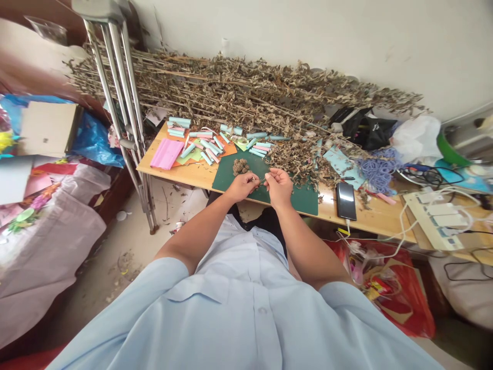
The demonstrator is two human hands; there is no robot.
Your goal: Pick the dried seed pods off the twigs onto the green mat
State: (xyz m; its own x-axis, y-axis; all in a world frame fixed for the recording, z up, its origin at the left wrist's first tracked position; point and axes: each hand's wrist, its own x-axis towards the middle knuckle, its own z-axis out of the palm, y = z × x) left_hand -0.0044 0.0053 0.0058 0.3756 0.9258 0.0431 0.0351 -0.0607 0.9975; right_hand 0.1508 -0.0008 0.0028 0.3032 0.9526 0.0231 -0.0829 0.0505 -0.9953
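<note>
Head view — a thin dried stem (259,180) is pinched tight by the left hand (242,186) and right hand (279,186), held low over a green cutting mat (304,200) — dried leaf clump (241,166) just beside.

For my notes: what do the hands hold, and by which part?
A thin dried stem, pinched between the fingertips of the left hand and right hand; part unclear.

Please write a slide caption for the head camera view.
Left hand and right hand hold a thin dried twig over a dark green cutting mat.
</note>
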